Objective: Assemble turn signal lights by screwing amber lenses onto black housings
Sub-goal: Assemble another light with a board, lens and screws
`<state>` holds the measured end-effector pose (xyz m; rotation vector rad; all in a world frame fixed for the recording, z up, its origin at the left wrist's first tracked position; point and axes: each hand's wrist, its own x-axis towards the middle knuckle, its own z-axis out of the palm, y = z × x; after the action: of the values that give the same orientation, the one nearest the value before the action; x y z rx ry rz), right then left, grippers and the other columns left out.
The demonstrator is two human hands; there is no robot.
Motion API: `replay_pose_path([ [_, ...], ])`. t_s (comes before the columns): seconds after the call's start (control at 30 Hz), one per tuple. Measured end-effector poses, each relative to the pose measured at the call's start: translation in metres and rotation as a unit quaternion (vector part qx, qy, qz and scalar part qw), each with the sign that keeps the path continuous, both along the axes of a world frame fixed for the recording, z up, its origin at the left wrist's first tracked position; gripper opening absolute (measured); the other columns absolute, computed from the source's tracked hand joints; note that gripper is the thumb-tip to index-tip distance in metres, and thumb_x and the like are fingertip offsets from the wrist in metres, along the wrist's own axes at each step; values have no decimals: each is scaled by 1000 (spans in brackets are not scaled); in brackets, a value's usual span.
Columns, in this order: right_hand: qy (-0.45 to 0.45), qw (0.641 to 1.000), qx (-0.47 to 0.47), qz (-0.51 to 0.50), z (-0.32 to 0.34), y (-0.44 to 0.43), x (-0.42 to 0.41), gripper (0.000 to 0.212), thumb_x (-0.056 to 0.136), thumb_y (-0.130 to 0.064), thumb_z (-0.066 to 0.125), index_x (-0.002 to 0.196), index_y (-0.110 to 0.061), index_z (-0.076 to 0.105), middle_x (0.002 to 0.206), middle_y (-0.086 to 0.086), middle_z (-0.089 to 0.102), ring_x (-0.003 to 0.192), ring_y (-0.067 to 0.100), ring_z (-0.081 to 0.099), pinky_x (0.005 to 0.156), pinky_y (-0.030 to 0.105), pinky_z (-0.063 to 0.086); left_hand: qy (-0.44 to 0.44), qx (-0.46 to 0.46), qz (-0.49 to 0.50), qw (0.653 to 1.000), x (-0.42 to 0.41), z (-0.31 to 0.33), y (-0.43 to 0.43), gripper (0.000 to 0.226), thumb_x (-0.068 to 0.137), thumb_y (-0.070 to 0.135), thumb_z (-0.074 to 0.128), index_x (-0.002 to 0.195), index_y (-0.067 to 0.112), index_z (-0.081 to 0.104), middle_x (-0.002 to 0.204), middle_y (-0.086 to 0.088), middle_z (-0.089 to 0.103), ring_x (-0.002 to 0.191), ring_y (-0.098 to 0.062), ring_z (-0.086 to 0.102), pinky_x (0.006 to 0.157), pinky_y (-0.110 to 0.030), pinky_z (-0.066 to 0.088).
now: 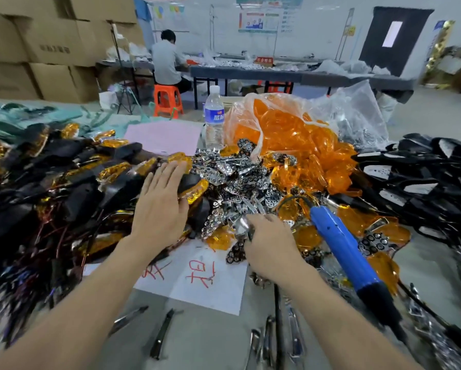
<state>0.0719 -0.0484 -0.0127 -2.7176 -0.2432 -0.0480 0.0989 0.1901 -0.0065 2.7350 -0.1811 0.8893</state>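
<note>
My left hand [161, 206] lies flat with straight fingers on an assembled light [193, 184], black housing with an amber lens, at the edge of a big pile of assembled lights [50, 177] on the left. My right hand [270, 241] reaches into the heap of chrome reflector pieces [240, 180], its fingers curled round a shiny reflector [244, 227]. Loose amber lenses [304, 153] spill from a clear plastic bag at centre right. Empty black housings [424, 177] are heaped at the far right.
A blue electric screwdriver [349, 255] lies diagonally right of my right hand. A water bottle [213, 116] stands behind the reflectors. A white paper with red writing [197, 273] lies between my arms. Metal clips [162, 332] lie near the front edge. A person [168, 62] sits at a far table.
</note>
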Motion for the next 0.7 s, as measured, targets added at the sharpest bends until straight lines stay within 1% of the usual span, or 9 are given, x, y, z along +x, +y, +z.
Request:
replay_pose_path([
  [0.1, -27, 994, -105, 27, -6, -10, 6, 54, 101, -28, 49, 154, -24, 36, 155, -2, 45, 143, 27, 34, 115, 45, 25, 16, -124, 35, 992, 9, -6, 7, 66, 100, 30, 63, 158, 22, 33, 165, -5, 35, 155, -23, 23, 128, -46, 16],
  [0.17, -48, 988, -141, 30, -8, -14, 9, 56, 101, -24, 51, 155, -26, 35, 155, -2, 47, 142, 26, 39, 117, 44, 23, 34, -139, 40, 989, 19, -2, 12, 66, 101, 35, 61, 159, 24, 31, 165, -4, 34, 155, -22, 22, 127, -50, 20],
  [0.27, -80, 993, -85, 9, -2, -20, 6, 34, 95, -16, 60, 123, -33, 61, 117, -3, 69, 120, 22, 56, 109, 39, 26, 46, -92, 47, 994, 24, 5, 11, 72, 101, 38, 61, 161, 22, 26, 167, -6, 31, 156, -24, 20, 128, -49, 16],
  [0.33, -106, 994, 14, -15, 1, -26, 1, 19, 97, -21, 61, 108, -32, 71, 99, -5, 68, 105, 18, 57, 102, 39, 30, 40, -22, 59, 997, 17, 8, 5, 83, 98, 43, 62, 164, 19, 19, 171, -9, 22, 159, -25, 13, 130, -47, 9],
  [0.4, -85, 990, 112, -22, 8, -32, -5, 20, 102, -28, 59, 114, -27, 74, 105, 0, 68, 105, 22, 58, 96, 40, 39, 7, 19, 49, 999, 5, 12, -11, 86, 94, 47, 59, 164, 20, 18, 171, -9, 20, 160, -25, 10, 130, -44, 4],
  [0.5, -5, 996, 90, 13, 19, -40, -7, 28, 105, -31, 54, 126, -23, 71, 130, 7, 66, 120, 28, 58, 106, 44, 46, -17, 29, 13, 999, -8, 21, -53, 81, 85, 42, 51, 159, 16, 33, 168, -13, 28, 158, -28, 17, 130, -44, 4],
  [0.6, 51, 995, 82, 16, 23, -44, -7, 21, 100, -21, 58, 111, -25, 76, 101, 4, 76, 81, 20, 66, 71, 29, 54, 1, -6, -40, 999, -23, 19, -106, 69, 91, 35, 55, 155, 13, 43, 166, -11, 33, 157, -26, 20, 130, -42, 6],
  [0.63, 60, 995, 82, 12, 23, -47, -8, 22, 98, -21, 60, 112, -29, 75, 92, 3, 75, 73, 20, 66, 65, 27, 51, 18, -30, -60, 998, -27, 15, -123, 65, 94, 32, 57, 155, 15, 43, 167, -8, 32, 158, -23, 18, 129, -38, 3],
  [0.7, 50, 997, 63, 8, 22, -53, -9, 26, 94, -18, 61, 114, -29, 73, 88, 3, 74, 79, 25, 68, 68, 29, 53, 61, -107, -99, 988, -30, 4, -153, 59, 99, 26, 58, 156, 21, 43, 167, 0, 31, 158, -15, 15, 126, -30, 2],
])
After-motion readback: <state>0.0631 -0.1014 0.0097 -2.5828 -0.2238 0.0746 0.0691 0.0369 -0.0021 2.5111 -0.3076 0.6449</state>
